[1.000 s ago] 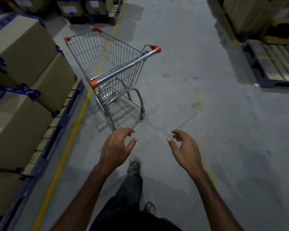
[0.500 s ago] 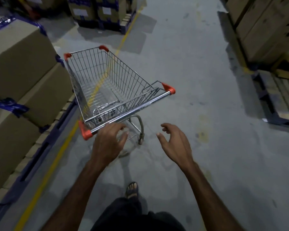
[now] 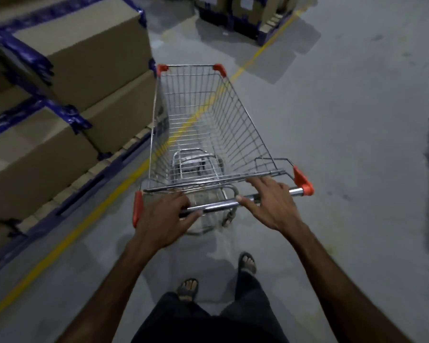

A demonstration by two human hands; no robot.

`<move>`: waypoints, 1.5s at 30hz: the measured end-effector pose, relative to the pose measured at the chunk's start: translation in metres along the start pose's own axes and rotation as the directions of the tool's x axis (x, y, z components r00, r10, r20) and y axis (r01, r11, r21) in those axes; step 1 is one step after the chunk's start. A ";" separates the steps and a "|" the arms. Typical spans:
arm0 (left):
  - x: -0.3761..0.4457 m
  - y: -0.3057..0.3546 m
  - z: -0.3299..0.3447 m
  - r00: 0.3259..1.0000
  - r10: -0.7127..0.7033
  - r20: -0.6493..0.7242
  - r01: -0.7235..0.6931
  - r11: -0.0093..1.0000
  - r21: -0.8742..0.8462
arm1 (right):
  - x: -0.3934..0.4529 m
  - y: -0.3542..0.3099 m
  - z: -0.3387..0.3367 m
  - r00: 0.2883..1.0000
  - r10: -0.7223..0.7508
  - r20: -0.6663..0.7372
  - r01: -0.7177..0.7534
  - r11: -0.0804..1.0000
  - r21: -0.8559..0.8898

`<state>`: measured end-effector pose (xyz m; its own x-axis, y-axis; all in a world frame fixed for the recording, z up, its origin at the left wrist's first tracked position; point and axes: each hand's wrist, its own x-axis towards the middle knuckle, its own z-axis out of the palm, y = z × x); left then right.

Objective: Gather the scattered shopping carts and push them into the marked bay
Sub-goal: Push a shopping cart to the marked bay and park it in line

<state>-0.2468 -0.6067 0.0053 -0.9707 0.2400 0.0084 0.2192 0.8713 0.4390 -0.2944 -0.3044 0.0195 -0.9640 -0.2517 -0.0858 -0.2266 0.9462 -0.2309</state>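
An empty wire shopping cart (image 3: 208,125) with orange corner caps stands right in front of me, nose pointing away. Its chrome handle bar (image 3: 218,204) runs across the view at a slight slant. My left hand (image 3: 164,216) is closed around the left part of the bar. My right hand (image 3: 270,204) lies on the right part, thumb under the bar and fingers stretched over it toward the basket's rear rail. The cart's wheels are mostly hidden under the basket.
Stacked cardboard boxes (image 3: 79,48) with blue strapping sit on pallets along the left, close to the cart's left side. A yellow floor line (image 3: 258,53) runs diagonally under the cart. More boxes (image 3: 243,13) stand far ahead. Grey concrete floor (image 3: 344,125) stretches to the right.
I have stepped up to the cart. Both hands went from hanging open in the air to resting on the handle bar, and the cart has swung to point straight away from me.
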 end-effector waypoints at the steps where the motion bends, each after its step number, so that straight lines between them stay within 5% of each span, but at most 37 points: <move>1: 0.002 0.005 -0.002 0.995 -0.074 0.067 0.071 0.996 0.049 | 0.006 0.005 -0.001 0.999 -0.037 0.029 0.037 0.999 0.003; 6: 0.006 0.021 0.000 0.937 -0.333 0.104 0.293 0.913 0.283 | 0.033 0.026 -0.010 0.962 -0.177 0.209 0.211 0.966 -0.151; 22: -0.030 0.130 0.048 0.799 -0.601 0.011 0.539 0.724 0.430 | 0.024 0.121 -0.034 0.802 -0.490 0.342 0.566 0.807 -0.170; 33: -0.085 0.208 0.078 0.695 -0.714 -0.086 0.695 0.636 0.336 | -0.019 0.145 -0.048 0.789 -0.470 0.396 0.586 0.769 -0.255; 45: -0.169 0.290 0.110 0.496 -0.851 -0.170 0.865 0.469 0.178 | -0.051 0.127 -0.039 0.621 -0.629 0.467 0.772 0.595 -0.224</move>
<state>-0.0080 -0.3476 0.0322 -0.6851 -0.6954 -0.2170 -0.7196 0.6923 0.0535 -0.2798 -0.1635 0.0327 -0.3910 -0.8467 -0.3609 -0.9099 0.4146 0.0131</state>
